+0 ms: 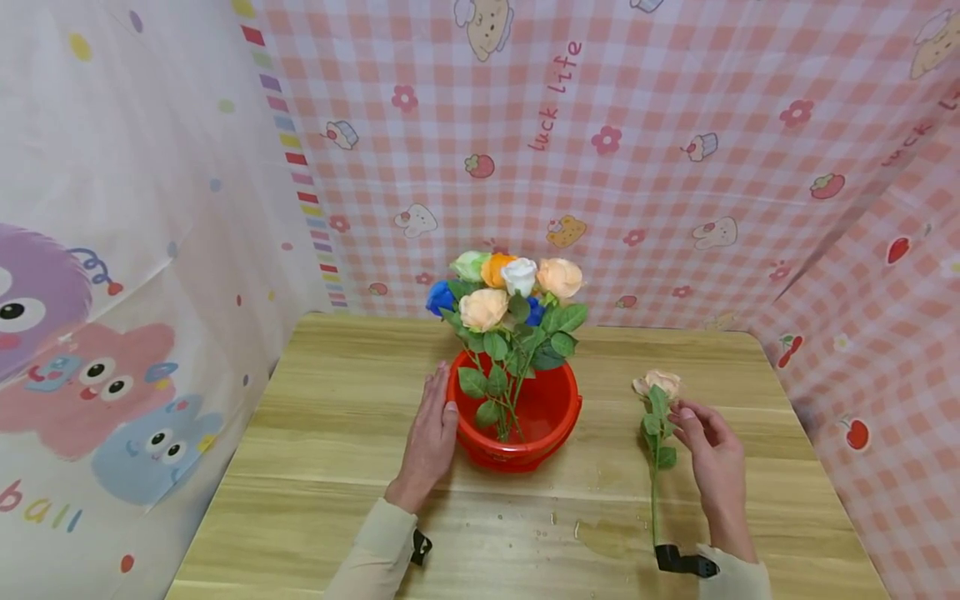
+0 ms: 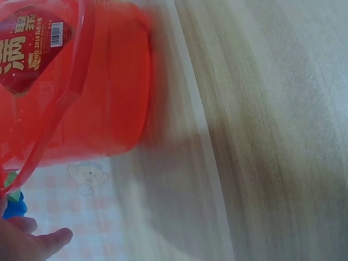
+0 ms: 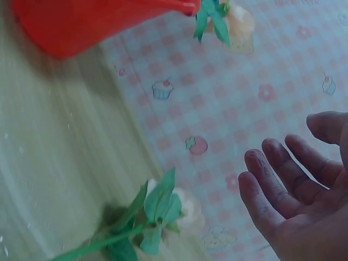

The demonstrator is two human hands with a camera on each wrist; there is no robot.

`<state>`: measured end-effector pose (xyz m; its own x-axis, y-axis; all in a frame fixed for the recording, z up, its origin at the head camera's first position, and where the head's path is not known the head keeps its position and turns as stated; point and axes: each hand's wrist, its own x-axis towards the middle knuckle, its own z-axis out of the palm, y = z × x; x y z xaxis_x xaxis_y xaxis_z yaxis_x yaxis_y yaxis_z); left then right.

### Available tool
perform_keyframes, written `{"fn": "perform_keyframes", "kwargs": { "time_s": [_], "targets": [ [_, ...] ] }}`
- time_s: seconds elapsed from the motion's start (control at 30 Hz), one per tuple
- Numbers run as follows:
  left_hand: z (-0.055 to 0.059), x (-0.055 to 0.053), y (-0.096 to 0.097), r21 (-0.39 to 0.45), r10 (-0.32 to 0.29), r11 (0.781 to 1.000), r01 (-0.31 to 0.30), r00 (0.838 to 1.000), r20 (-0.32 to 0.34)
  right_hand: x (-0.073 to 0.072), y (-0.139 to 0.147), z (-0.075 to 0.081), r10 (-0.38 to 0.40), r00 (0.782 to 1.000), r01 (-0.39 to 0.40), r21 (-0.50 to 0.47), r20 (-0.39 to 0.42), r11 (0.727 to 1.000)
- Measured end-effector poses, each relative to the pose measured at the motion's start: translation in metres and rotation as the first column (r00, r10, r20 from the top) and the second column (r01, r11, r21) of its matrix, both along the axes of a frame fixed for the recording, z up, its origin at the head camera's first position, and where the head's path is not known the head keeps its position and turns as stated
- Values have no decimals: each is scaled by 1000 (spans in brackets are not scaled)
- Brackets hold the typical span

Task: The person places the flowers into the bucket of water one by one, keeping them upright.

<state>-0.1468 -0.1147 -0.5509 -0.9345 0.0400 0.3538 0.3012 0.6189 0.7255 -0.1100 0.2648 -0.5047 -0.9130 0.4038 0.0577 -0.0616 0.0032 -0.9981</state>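
Note:
A red plastic bucket (image 1: 517, 460) stands on the table, with several roses (image 1: 484, 310) upright in it: peach, white, orange, pale green and blue. My left hand (image 1: 429, 442) rests along the bucket's left side, fingers extended. In the left wrist view, the bucket (image 2: 117, 92) shows a dark red label and its handle, with a few fingers at the lower left. A single peach rose (image 1: 654, 425) lies right of the bucket, flower toward the back. My right hand (image 1: 712, 458) is just right of it. In the right wrist view, this hand (image 3: 299, 201) has loosely bent, spread fingers with nothing between them.
Water drops and a small puddle (image 1: 615, 537) wet the wooden table (image 1: 337, 400) in front of the bucket and by the lone rose. A pink checked cloth (image 1: 645, 183) hangs behind and at the right, a white cartoon cloth (image 1: 195, 275) at the left.

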Motion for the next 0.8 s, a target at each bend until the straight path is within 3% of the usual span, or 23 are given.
{"fn": "perform_keyframes", "kwargs": {
  "time_s": [0.47, 0.8],
  "targets": [
    [5, -1, -5, -92, -13, 996, 8, 999, -46, 18, 23, -20, 38, 989, -52, 93, 145, 994],
    [5, -3, -8, -122, -20, 992, 13, 998, -57, 27, 38, -33, 122, 958, -135, 31, 260, 990]
  ]
}}
